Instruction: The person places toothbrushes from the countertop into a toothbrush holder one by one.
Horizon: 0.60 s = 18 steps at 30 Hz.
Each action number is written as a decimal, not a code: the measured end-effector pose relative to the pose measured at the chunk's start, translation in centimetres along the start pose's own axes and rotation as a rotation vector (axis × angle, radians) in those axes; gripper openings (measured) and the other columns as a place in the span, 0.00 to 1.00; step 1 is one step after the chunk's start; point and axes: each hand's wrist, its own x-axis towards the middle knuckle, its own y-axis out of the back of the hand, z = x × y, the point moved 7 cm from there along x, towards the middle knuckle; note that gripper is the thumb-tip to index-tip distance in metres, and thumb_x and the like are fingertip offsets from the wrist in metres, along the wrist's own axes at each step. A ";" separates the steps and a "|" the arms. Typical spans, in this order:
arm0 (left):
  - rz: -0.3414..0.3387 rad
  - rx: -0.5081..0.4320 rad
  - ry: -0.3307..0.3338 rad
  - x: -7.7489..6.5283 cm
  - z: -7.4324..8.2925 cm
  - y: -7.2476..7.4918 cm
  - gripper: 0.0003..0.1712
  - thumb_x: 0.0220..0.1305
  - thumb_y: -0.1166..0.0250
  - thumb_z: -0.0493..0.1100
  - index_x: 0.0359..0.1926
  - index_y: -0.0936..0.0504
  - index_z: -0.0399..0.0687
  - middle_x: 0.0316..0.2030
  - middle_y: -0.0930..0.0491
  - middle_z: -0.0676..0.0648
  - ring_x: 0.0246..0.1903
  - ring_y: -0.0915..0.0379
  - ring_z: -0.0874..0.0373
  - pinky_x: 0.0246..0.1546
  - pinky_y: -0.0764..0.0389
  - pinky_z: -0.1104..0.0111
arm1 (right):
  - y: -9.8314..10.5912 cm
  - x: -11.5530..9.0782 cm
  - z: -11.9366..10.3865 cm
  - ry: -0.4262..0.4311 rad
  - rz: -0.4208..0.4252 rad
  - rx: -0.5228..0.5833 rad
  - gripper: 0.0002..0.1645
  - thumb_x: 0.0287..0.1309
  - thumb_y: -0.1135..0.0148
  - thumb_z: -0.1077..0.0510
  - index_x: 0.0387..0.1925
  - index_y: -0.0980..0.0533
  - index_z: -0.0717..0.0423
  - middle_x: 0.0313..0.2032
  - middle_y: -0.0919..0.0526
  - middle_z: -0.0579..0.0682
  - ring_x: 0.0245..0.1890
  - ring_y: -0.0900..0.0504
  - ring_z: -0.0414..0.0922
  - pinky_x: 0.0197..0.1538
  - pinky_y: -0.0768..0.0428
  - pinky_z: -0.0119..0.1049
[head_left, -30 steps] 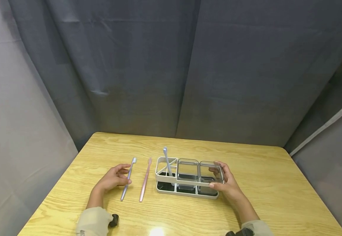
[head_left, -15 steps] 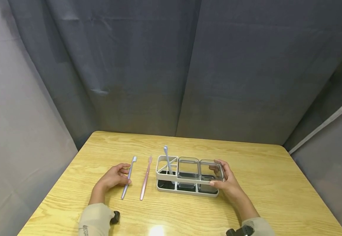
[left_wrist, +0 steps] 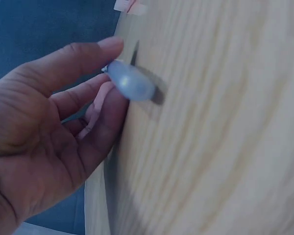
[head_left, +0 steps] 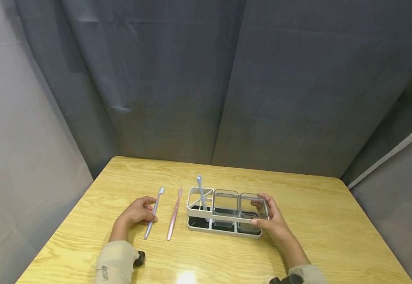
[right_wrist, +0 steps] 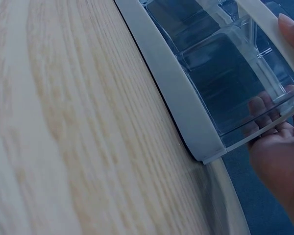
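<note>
My left hand [head_left: 137,213] pinches a bluish-purple toothbrush [head_left: 149,228] near its middle, thumb on one side and fingers on the other. Close up in the left wrist view, the blurred handle end [left_wrist: 132,84] points toward the camera, just off or on the wood; I cannot tell which. A pink toothbrush [head_left: 174,217] lies to its right on the table. My right hand [head_left: 275,223] grips the right end of a white toothbrush holder [head_left: 199,213], its fingers partly seen through a clear cup [right_wrist: 225,73]. A light blue toothbrush [head_left: 201,191] leans upright in the holder's divided left section.
Two clear cups sit side by side in the holder, the left one [head_left: 226,203] next to the divided section. The wooden table [head_left: 334,228] has its far edge against grey curtains [head_left: 163,86], which also hang at both sides.
The head view shifts slightly. Both hands stay nearly where they were, the left at the bluish-purple toothbrush and the right on the holder.
</note>
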 end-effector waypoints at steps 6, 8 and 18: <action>0.005 0.016 0.000 -0.1 0.0 0.2 0.40 0.40 0.28 0.25 0.59 0.32 0.34 0.35 0.32 0.39 0.27 0.29 0.51 0.25 0.21 0.61 | -0.1 -0.2 0.3 -0.011 0.009 0.003 0.50 0.42 0.34 0.72 0.66 0.49 0.57 0.60 0.38 0.63 0.63 0.42 0.53 0.63 0.42 0.30; 0.004 0.023 -0.005 0.0 0.2 0.2 0.40 0.40 0.29 0.24 0.59 0.32 0.34 0.35 0.31 0.39 0.26 0.28 0.51 0.25 0.21 0.61 | -0.1 -0.1 0.3 -0.012 0.010 -0.001 0.50 0.42 0.34 0.72 0.66 0.49 0.56 0.60 0.38 0.63 0.63 0.42 0.53 0.63 0.40 0.33; 0.002 0.067 0.037 -0.3 0.4 0.2 0.36 0.43 0.34 0.23 0.58 0.30 0.37 0.29 0.27 0.40 0.22 0.26 0.50 0.21 0.22 0.62 | -0.2 0.1 0.0 0.014 -0.005 0.009 0.50 0.42 0.34 0.72 0.65 0.49 0.57 0.59 0.38 0.64 0.62 0.40 0.51 0.63 0.40 0.40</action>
